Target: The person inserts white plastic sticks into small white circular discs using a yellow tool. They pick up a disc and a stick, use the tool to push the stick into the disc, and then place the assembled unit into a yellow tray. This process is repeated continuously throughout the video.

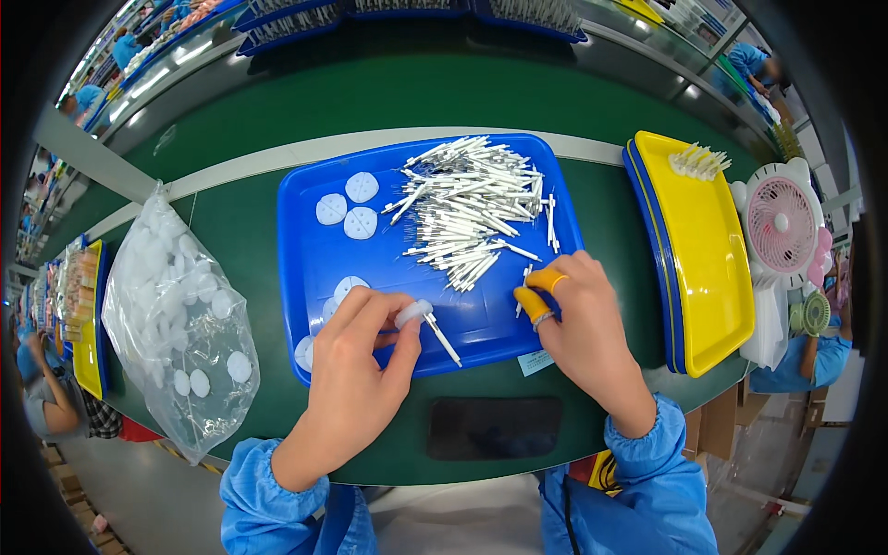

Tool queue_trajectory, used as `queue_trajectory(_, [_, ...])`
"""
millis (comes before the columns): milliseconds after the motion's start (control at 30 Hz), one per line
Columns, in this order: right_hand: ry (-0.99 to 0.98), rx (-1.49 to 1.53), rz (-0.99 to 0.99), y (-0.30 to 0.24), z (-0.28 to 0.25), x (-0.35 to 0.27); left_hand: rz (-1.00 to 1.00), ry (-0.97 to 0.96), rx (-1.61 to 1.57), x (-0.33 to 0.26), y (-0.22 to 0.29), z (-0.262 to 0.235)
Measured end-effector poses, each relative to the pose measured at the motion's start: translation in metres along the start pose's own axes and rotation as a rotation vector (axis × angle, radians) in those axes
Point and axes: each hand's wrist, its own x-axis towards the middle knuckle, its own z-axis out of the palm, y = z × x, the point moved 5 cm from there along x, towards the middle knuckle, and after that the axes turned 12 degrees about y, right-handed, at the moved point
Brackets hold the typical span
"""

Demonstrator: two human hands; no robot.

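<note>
Over the near edge of the blue tray (310,250), my left hand (347,361) pinches a white round disc (413,313) on edge. White thin sticks (443,340) poke out of that disc to the right. My right hand (592,324), with yellow finger cots on two fingers, pinches a slim white stick (524,276) at the tray's near right. A heap of white sticks (476,208) with thin wire ends fills the tray's far right. Three loose discs (361,187) lie flat at its far left; several more (350,286) are partly hidden by my left hand.
To the left lies a clear plastic bag (176,305) of white discs. A dark phone-like slab (495,428) rests by the front edge. Rightward are stacked trays, a yellow one (708,277) on top holding assembled pieces (698,162), and a pink fan (782,217). A green belt (388,83) runs behind.
</note>
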Motion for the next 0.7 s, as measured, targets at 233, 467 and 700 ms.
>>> queue_trajectory(233, [-0.047,-0.212,0.059,0.001,0.001,0.0,-0.064,-0.032,-0.057,-0.001,-0.001,0.002])
queue_trajectory(467, [-0.136,0.488,0.092,-0.043,-0.013,-0.011,-0.02,-0.055,-0.126,-0.005,0.001,0.008])
queue_trajectory(700, [-0.169,0.418,-0.142,-0.056,-0.001,-0.011,0.056,-0.041,-0.123,-0.007,0.002,0.01])
